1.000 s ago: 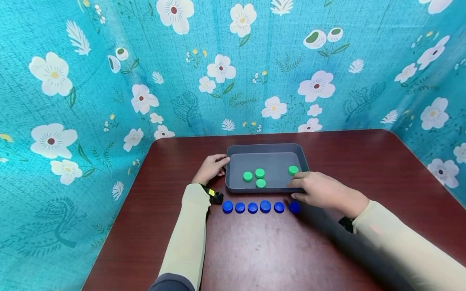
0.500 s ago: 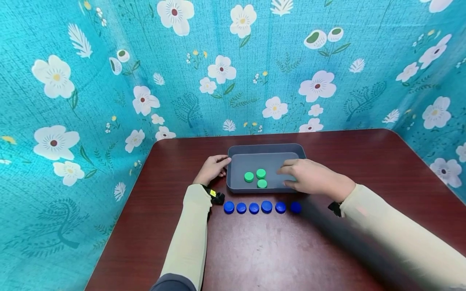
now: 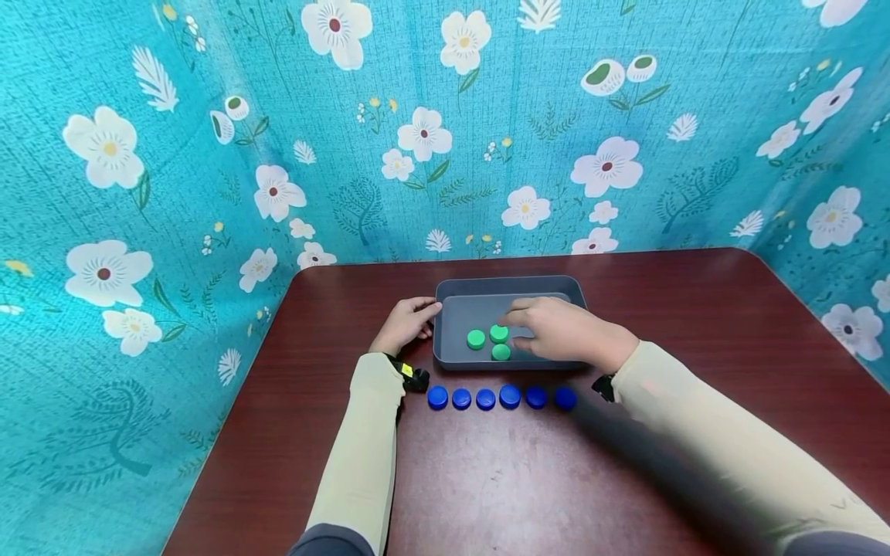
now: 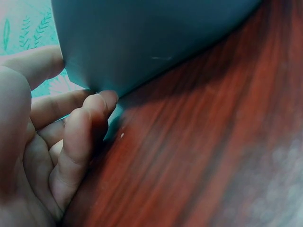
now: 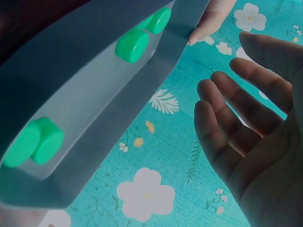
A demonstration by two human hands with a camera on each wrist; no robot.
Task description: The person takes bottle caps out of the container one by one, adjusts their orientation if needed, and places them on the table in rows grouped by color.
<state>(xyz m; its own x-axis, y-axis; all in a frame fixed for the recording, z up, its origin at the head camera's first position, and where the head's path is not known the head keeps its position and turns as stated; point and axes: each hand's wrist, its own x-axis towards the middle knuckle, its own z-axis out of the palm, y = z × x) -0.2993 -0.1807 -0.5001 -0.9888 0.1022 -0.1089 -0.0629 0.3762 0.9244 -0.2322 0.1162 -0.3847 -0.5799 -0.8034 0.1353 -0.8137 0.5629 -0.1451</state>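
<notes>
Head | right hand [image 3: 562,329]: relaxed, empty | green cap [image 3: 498,334]: just beside it, in tray [image 3: 462,308]

turquoise flowered cloth [image 3: 480,232], reddish-brown table [image 3: 466,479]

The person's left arm [image 3: 358,440] extends from the near left, leading away to a left hand [image 3: 405,324] whose back shows. Up close, its lower fingers [image 4: 75,137] are bent in toward one another, while the uppermost digit reaches out straighter, apart from them. The right arm [image 3: 737,440] slants from the near right toward the far left. The right hand [image 3: 556,330] faces palm down, its thumb parted from the fingers, which are gently curved.
</notes>
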